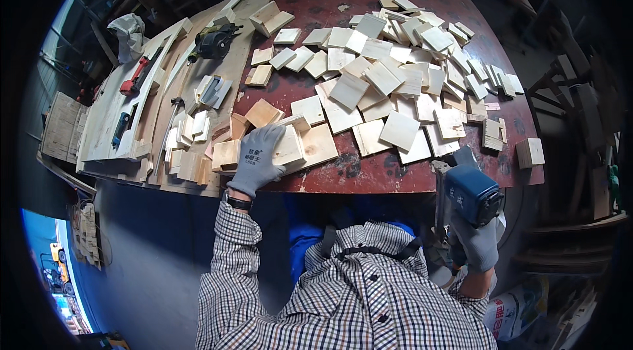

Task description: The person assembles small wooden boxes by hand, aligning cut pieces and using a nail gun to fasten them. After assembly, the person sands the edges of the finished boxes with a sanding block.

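Wood block (289,151) sits at the red table (376,177) edge; left hand (258,159) touches it, can't tell if fingers pinch; right hand (479,243) wraps round blue tool (471,193); best press the block flat

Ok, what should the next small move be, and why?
Probably bring the blue power tool left, toward the wooden block at the left hand: that hand is on the block, while the right hand holds the tool well off to the right.
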A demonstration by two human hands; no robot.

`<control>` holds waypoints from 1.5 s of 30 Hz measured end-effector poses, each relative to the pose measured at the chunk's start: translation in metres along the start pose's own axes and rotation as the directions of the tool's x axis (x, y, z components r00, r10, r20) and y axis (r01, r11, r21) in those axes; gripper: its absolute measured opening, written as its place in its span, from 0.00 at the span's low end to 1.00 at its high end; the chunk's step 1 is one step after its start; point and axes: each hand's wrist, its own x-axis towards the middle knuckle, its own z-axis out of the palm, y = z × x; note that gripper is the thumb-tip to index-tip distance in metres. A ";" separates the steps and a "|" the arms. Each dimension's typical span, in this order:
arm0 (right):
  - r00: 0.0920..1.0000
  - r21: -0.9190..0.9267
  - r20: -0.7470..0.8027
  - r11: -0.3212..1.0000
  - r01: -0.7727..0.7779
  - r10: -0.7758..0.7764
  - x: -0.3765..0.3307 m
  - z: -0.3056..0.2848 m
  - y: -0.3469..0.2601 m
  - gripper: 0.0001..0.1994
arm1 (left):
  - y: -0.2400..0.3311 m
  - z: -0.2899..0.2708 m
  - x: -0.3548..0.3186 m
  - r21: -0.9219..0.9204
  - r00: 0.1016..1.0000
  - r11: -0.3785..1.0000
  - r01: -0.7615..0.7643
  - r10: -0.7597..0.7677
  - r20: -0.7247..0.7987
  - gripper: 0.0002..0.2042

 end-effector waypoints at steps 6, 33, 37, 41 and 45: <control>1.000 -0.058 0.021 0.998 -0.003 0.005 0.000 0.003 0.000 0.23 | 0.017 0.003 -0.022 0.084 0.958 0.955 0.284 -0.280 -0.060 0.41; 0.986 -0.096 0.158 0.995 -0.031 0.046 0.018 0.058 -0.052 0.11 | 0.075 0.014 0.040 0.080 0.599 0.597 0.798 -0.800 -0.007 0.50; 0.984 -0.033 0.159 0.996 -0.080 0.084 0.016 0.055 -0.048 0.17 | 0.079 0.013 0.043 0.107 0.605 0.603 0.791 -0.796 0.013 0.49; 0.989 -0.030 0.129 0.997 -0.075 0.078 0.012 0.055 -0.047 0.11 | 0.074 0.012 0.042 0.079 0.590 0.591 0.803 -0.807 0.040 0.52; 0.995 -0.082 0.100 0.996 -0.021 0.029 0.012 0.047 -0.036 0.12 | 0.064 0.011 0.023 -0.114 0.678 0.679 0.725 -0.733 -0.053 0.56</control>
